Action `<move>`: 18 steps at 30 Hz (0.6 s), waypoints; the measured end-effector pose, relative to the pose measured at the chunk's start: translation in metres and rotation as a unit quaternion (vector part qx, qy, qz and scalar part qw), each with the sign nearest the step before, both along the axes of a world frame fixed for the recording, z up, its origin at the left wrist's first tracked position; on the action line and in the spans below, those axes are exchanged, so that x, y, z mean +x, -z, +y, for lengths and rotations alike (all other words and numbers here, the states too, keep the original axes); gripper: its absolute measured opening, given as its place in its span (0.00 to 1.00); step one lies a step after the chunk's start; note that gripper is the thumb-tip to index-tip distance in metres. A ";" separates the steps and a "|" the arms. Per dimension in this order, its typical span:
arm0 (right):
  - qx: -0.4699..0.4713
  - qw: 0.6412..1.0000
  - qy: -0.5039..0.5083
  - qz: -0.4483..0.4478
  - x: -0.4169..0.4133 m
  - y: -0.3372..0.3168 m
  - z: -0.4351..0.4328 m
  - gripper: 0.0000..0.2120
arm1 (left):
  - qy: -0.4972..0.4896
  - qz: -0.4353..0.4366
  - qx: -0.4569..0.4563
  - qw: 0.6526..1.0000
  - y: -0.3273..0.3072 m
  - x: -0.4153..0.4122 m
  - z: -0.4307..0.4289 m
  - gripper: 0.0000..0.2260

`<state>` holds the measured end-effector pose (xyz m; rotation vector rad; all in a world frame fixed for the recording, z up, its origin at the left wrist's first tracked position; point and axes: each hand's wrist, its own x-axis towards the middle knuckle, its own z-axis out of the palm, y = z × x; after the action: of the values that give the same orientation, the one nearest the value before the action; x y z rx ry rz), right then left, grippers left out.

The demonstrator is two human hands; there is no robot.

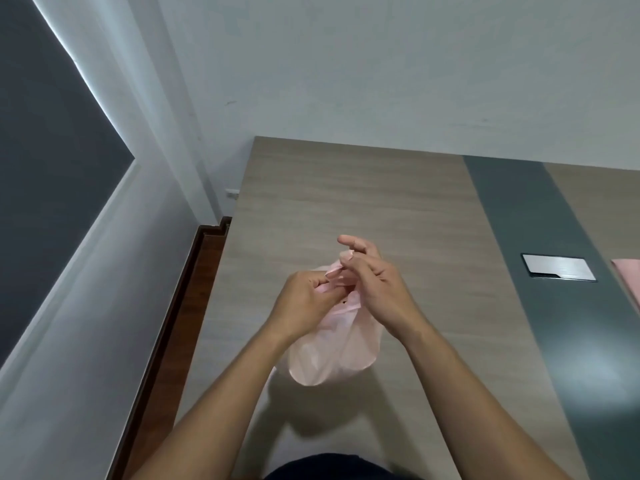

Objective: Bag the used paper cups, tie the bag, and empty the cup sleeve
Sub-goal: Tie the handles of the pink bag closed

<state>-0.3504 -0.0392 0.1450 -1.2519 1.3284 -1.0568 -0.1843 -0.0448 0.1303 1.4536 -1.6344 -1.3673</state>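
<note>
My left grip (304, 299) pinches the gathered top of the pink bag (332, 344), fingers curled round the plastic. My right grip (377, 289) pinches another strip of that top just beside it, one finger sticking out straight. The bag's full body sits below both grips over the desk (346, 188); I cannot tell whether it touches. A plate (559, 271) lies well apart to the right.
</note>
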 end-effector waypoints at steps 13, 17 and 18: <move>-0.026 0.987 -0.108 0.120 -0.027 -0.011 0.030 0.21 | 0.109 0.036 0.052 0.992 -0.023 0.003 0.007 0.12; 0.068 0.991 0.060 -0.097 -0.019 -0.018 0.034 0.25 | 0.021 0.070 0.046 0.996 -0.016 0.003 0.015 0.20; 0.074 0.982 0.098 -0.140 -0.019 -0.017 0.033 0.26 | -0.034 0.068 0.053 0.996 -0.010 0.006 0.015 0.27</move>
<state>-0.3693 -0.0062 0.1619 -0.8397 1.3024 -1.1998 -0.1780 -0.0299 0.1407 1.4282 -1.4334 -1.5012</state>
